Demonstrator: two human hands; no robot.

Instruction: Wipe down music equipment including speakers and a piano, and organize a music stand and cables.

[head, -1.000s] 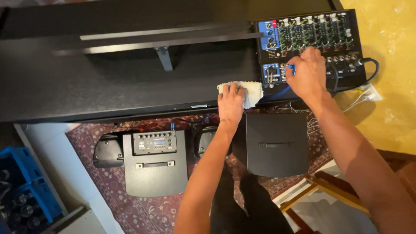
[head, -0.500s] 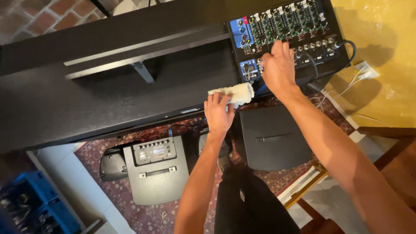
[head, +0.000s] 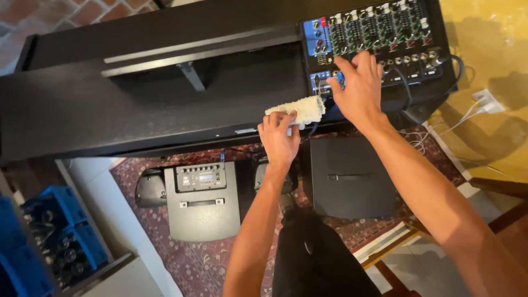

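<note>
Head view: my left hand (head: 279,138) closes its grip on the rolled white cloth (head: 300,110) at the bench (head: 110,118) edge; right hand (head: 360,91), fingers spread, holding nothing, steadies the mixer (head: 379,33). I'd wipe gently, avoiding knobs.

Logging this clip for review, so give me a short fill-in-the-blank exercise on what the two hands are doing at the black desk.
1. The left hand holds a rolled white ____.
2. The right hand rests on the audio ____, the black and blue panel of knobs at the desk's far right.
3. On the patterned rug below the desk sits a grey amplifier, to the ____ of the left forearm.

Missing words: cloth; mixer; left
</note>
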